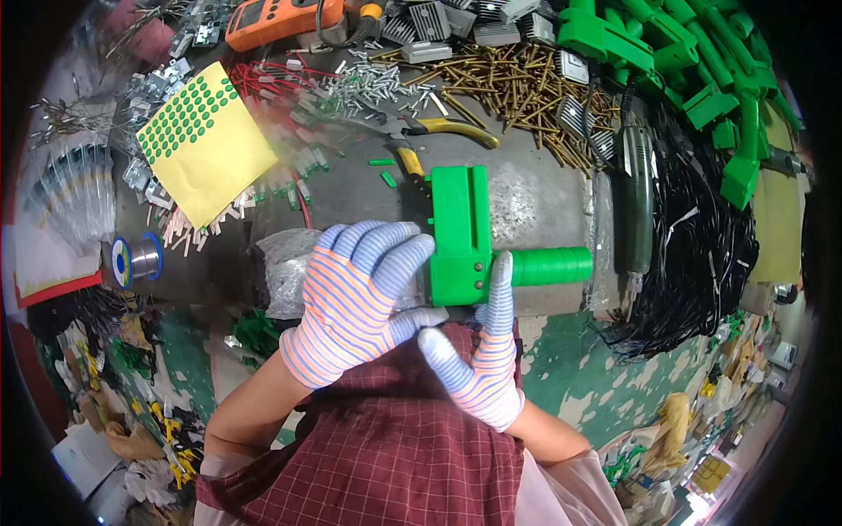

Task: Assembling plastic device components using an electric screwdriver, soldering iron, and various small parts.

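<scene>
A green plastic tool housing (460,237) with a ribbed round handle (551,266) lies on the dark bench in front of me. My left hand (358,294), in a striped knit glove, is beside its left edge, fingers curved and thumb apart. Its index fingertip meets or nearly meets that edge. My right hand (481,364), gloved alike, comes from below with thumb and index finger spread. The index finger lies along the housing where the handle begins; its other fingers are partly hidden. Neither hand is closed around the housing. Yellow-handled pliers (452,131) lie just beyond it.
Brass-coloured screws (509,83) are heaped behind, with green housings (693,61) at far right. An electric screwdriver (638,197) and black wires (697,237) lie right. A yellow sheet of green stickers (206,145) and a solder spool (137,260) lie left. An orange meter (281,22) stands far back.
</scene>
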Demonstrator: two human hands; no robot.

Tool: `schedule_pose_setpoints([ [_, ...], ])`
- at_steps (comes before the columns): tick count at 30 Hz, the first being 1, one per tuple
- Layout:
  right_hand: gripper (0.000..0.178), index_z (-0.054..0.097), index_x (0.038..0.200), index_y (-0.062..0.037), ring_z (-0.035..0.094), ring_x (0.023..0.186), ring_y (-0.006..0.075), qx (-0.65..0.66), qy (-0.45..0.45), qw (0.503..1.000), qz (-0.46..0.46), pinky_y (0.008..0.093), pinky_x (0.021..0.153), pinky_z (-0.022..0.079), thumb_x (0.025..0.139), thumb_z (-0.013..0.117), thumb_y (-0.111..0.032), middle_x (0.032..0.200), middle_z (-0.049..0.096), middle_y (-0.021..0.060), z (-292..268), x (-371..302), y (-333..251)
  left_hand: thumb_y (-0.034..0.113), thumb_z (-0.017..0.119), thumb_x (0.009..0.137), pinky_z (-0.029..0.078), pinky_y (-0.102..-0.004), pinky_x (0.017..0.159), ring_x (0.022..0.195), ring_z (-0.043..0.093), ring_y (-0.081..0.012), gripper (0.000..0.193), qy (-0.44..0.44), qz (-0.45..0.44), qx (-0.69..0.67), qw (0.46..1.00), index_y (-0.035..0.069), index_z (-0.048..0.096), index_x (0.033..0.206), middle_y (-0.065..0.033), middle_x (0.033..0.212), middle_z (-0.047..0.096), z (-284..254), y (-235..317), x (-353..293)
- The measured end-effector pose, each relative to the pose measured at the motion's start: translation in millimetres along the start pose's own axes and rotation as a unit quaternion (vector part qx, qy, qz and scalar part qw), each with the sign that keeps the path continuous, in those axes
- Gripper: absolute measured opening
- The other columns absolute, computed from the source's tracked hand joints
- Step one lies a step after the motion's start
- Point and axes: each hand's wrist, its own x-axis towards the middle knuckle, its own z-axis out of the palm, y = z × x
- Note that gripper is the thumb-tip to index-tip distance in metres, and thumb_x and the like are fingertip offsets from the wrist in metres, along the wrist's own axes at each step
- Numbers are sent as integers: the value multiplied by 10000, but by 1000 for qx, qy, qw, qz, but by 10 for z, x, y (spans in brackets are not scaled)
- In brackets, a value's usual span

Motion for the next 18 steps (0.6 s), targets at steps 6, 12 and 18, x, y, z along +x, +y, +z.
schedule_pose_setpoints([
  [6, 860, 235, 1535, -2, 662, 913, 318, -159, -41, 986, 29, 360, 740, 556, 852, 731, -169, 1142, 583, 251, -415, 144, -306, 474, 764, 722, 423, -458, 861, 1048, 543, -307, 684, 31, 22, 50, 998, 103, 523, 1243, -112, 1189, 560, 45, 21, 26],
  [12, 375, 645, 1186, -49, 643, 866, 312, -564, 190, 790, -145, 428, 763, 524, 842, 704, -184, 947, 671, 150, -1724, 781, -361, 481, 785, 689, 421, -464, 876, 1056, 542, -308, 670, 22, 17, 60, 998, 91, 569, 1190, -117, 1174, 569, 34, 56, 24],
  [18, 676, 514, 1377, -135, 625, 898, 353, -773, 191, 605, -4, 432, 767, 532, 761, 752, -276, 1056, 616, 173, -1836, 1092, -223, 488, 792, 678, 427, -466, 877, 1046, 550, -308, 689, 43, 24, 56, 997, 92, 575, 1197, -116, 1167, 578, 58, 46, 3],
])
